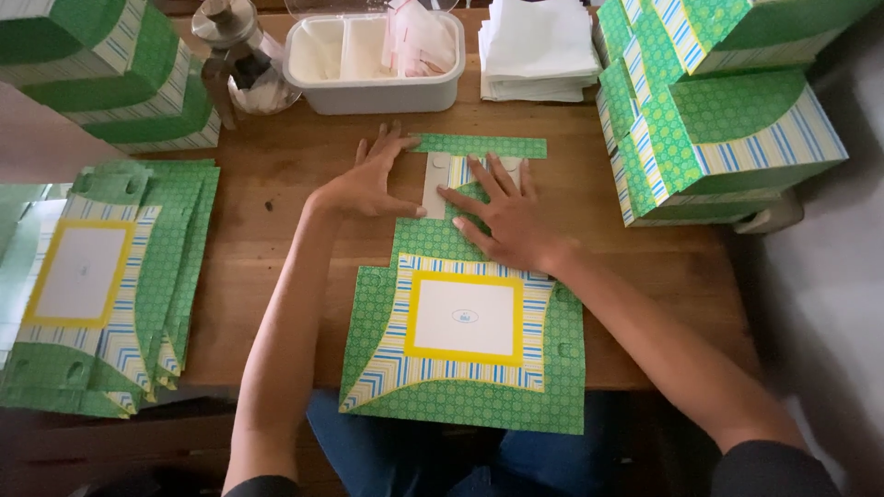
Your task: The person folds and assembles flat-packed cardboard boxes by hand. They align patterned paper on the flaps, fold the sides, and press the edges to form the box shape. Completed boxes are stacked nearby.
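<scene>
**Box blank on the table: fold in hand**

We see one flat box blank [465, 317] at lower centre of the frame, lying on the wooden table [276, 193] and overhanging its near edge. Our left hand [368, 184] lies open, fingers spread, pressing the blank's upper flap at centre frame. Our right hand [506, 216] is likewise flat and open on the same flap, just beside the left. Neither hand grips anything.

Progress, as we judge it: this blank is unfolded save for the flap under our hands.

Counts:
- Folded boxes, upper right [727, 129]: at least three stacked.
- Folded boxes, upper left [110, 74]: about three.
- Flat blanks, left edge [110, 285]: several; exact count cannot be told.
- One white tub [373, 87], top centre.
- One paper stack [539, 46].
</scene>
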